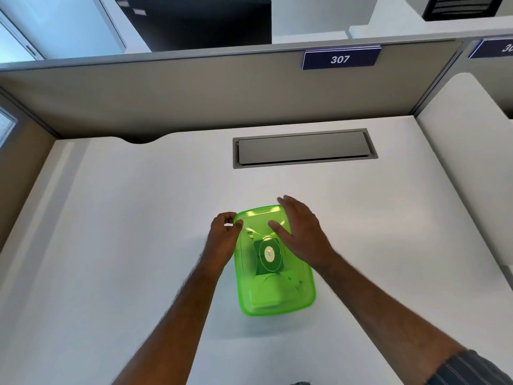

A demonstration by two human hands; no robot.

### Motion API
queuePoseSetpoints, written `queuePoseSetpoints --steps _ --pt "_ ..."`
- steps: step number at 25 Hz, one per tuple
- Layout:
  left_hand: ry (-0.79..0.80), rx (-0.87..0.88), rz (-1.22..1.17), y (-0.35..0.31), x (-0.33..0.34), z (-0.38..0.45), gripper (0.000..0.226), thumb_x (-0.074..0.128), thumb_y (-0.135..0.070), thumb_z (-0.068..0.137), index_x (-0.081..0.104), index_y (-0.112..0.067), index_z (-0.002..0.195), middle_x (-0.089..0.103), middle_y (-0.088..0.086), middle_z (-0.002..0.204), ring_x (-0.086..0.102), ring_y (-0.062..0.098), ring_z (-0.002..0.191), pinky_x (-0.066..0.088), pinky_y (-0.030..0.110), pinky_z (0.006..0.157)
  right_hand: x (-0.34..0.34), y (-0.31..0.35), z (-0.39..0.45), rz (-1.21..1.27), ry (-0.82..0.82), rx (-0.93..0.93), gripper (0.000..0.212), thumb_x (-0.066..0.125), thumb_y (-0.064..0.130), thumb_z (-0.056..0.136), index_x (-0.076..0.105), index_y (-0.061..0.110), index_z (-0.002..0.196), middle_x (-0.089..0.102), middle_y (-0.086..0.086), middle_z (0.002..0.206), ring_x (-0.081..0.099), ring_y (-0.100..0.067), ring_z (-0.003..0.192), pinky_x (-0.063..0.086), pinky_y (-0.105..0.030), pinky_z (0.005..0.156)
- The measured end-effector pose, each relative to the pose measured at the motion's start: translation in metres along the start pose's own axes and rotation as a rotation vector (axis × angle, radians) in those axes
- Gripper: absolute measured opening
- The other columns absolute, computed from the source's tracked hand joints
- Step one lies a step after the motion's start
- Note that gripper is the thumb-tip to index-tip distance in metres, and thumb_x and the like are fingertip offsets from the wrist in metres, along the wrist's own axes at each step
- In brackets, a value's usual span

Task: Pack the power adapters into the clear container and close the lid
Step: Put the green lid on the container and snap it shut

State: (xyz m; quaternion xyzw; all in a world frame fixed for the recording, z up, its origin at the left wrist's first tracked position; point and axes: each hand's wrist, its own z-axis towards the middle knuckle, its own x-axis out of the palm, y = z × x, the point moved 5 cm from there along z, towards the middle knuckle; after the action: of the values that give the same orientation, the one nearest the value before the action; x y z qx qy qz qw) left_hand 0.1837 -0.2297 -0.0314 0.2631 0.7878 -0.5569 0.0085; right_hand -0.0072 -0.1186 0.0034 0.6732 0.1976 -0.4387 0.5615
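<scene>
While the green translucent lid [273, 262] lay over the container [305, 302] at the middle of the white desk [125, 232], both bare hands were seen at its far end. The left hand [223, 237] was curled, its fingertips [238, 224] pinched at the far-left corner of the lid's rim. The right hand [301, 232] was spread flat, fingers extended, palm laid across the far-right part of the lid, with nothing gripped in it. Through the green plastic a dark square adapter [268, 255] with a pale round label was made out near the middle, and a lighter block [266, 297] was glimpsed toward the near end; whether that block was another adapter could not be told. Whether the lid was fully seated could not be told either. A grey cable hatch [304, 148] was set into the desk beyond the container, well apart from it. A blue plate marked 307 [341, 59] was fixed on the partition [166, 93] behind.
</scene>
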Motion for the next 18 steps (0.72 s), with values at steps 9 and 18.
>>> queuePoseSetpoints --steps 9,18 --pt "0.001 0.005 -0.001 0.003 0.003 0.002 0.023 0.066 -0.021 0.098 0.062 -0.019 0.121 0.066 0.005 0.122 0.068 0.031 0.107 0.057 0.050 0.095 0.018 -0.001 -0.007 -0.208 0.028 -0.013 0.073 0.035 0.060 0.100 0.028 0.015 0.157 0.028 -0.008 0.164 0.028 -0.025 0.150 0.037 -0.044 0.115" --pt "0.017 0.058 -0.003 0.008 0.001 -0.009 0.034 0.069 -0.023 0.097 0.059 -0.021 0.129 0.065 0.001 0.122 0.068 0.023 0.102 0.053 0.023 0.074 0.018 -0.001 -0.008 -0.271 -0.029 -0.014 0.070 0.038 0.061 0.098 0.035 0.018 0.154 0.038 -0.005 0.158 0.040 -0.022 0.143 0.045 -0.043 0.102"
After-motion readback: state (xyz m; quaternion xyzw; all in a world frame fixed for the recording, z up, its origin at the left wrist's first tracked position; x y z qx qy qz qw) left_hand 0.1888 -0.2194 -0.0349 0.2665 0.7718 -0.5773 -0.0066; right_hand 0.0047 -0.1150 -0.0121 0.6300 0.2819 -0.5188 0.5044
